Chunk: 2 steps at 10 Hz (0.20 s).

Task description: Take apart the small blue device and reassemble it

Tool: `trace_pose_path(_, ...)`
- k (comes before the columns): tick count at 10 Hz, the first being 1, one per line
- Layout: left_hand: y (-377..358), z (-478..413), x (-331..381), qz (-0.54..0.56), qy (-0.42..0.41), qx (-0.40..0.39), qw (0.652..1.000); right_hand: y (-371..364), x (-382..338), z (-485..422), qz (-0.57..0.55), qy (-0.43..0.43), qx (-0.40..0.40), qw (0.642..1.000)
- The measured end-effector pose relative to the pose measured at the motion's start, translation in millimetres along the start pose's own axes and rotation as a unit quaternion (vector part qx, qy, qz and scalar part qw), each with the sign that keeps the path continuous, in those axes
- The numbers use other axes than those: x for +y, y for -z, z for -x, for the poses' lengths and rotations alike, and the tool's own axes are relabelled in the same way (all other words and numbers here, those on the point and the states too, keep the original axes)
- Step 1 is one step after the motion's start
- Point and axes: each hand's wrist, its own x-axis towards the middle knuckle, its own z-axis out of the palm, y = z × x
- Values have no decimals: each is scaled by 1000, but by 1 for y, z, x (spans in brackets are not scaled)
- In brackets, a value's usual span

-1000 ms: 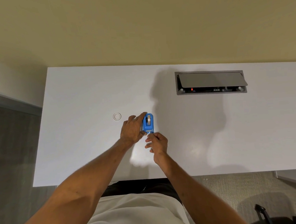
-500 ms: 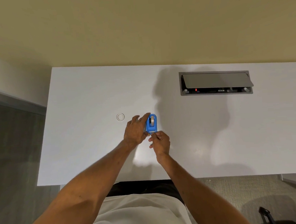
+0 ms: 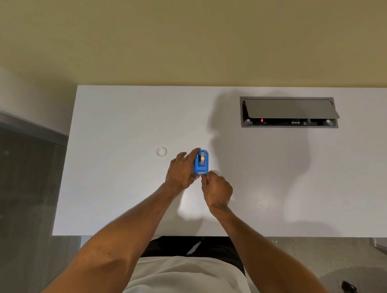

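Device [image 3: 201,162] is standing on the surface [image 3: 119,128] with its long axis running away from the person; left hand [image 3: 181,170] is gripping its left side, while right hand [image 3: 216,188], at the near end, is pinching something there too small to identify

left hand [image 3: 180,169] holds blue device [image 3: 201,162] on white table [image 3: 118,119]; right hand [image 3: 216,188] pinches its near end

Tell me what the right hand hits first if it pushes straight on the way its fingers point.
The right hand already meets the blue device at its near end, apparently touching it.
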Motion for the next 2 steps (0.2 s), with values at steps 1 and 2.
trace_pose_path(1,-1,2,3,29,-11,8,999,6,3,-3,0,16,0,1000)
trace_pose_path(2,-3,8,5,46,-4,8,999,11,10,-7,-12,9,1,1000)
